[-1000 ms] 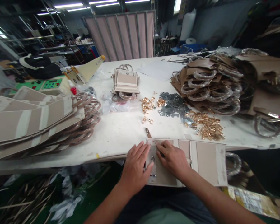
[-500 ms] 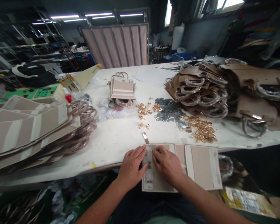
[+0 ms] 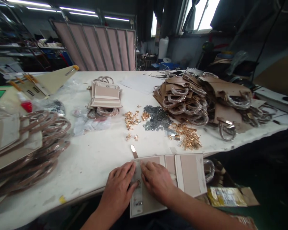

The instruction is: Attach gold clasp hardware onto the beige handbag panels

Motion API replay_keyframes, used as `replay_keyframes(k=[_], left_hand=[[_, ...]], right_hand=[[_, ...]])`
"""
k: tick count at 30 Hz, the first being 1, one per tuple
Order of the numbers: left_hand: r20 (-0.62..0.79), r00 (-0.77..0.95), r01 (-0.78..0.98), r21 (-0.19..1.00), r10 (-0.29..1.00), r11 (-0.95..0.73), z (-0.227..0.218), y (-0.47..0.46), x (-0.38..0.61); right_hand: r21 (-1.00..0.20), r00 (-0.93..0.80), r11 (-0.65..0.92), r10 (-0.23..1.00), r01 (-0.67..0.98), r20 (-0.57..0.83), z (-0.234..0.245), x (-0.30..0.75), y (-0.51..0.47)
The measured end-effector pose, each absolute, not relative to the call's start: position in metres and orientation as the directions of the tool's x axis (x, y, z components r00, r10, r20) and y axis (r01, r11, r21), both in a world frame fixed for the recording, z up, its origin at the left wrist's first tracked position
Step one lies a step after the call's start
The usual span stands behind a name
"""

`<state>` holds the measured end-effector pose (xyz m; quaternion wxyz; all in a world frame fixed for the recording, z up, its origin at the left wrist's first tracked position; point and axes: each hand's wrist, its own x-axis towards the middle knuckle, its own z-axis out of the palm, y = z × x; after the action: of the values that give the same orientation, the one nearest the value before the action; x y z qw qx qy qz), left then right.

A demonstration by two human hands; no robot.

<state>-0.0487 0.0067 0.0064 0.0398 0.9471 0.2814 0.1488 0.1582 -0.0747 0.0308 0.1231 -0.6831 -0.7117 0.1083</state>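
Beige bag piece (image 3: 182, 172): pressed it at the edge of the white bench (image 3: 93, 159), with left fingers (image 3: 125, 170) together, right fingers (image 3: 146, 169) bent, unclear whether pinching. Swung the view further right, toward the window (image 3: 209, 16).

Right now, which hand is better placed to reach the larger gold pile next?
Probably the right hand: it rests on the beige panel, nearer the larger gold pile. The left hand, at the panel's left edge, is farther away.
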Motion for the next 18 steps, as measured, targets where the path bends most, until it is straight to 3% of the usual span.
replay_keyframes(k=[7, 13, 16, 18], left_hand=[[0.249, 0.813, 0.526, 0.072, 0.526, -0.847, 0.012, 0.007, -0.044], [0.223, 0.811, 0.529, 0.116, 0.541, -0.841, 0.018, 0.01, -0.049], [0.243, 0.796, 0.533, 0.149, 0.554, -0.833, 0.017, 0.011, -0.052], [0.25, 0.786, 0.543, 0.158, 0.566, -0.825, 0.016, 0.011, -0.053]], right_hand=[[-0.299, -0.098, 0.095, 0.995, 0.95, 0.005, 0.038, 0.157, -0.073], [-0.313, -0.106, 0.105, 0.994, 0.944, 0.015, 0.053, 0.165, -0.069], [-0.348, -0.025, 0.032, 0.999, 0.937, 0.024, 0.064, 0.195, -0.059], [-0.379, 0.132, -0.106, 0.99, 0.919, 0.042, 0.071, 0.229, -0.049]])
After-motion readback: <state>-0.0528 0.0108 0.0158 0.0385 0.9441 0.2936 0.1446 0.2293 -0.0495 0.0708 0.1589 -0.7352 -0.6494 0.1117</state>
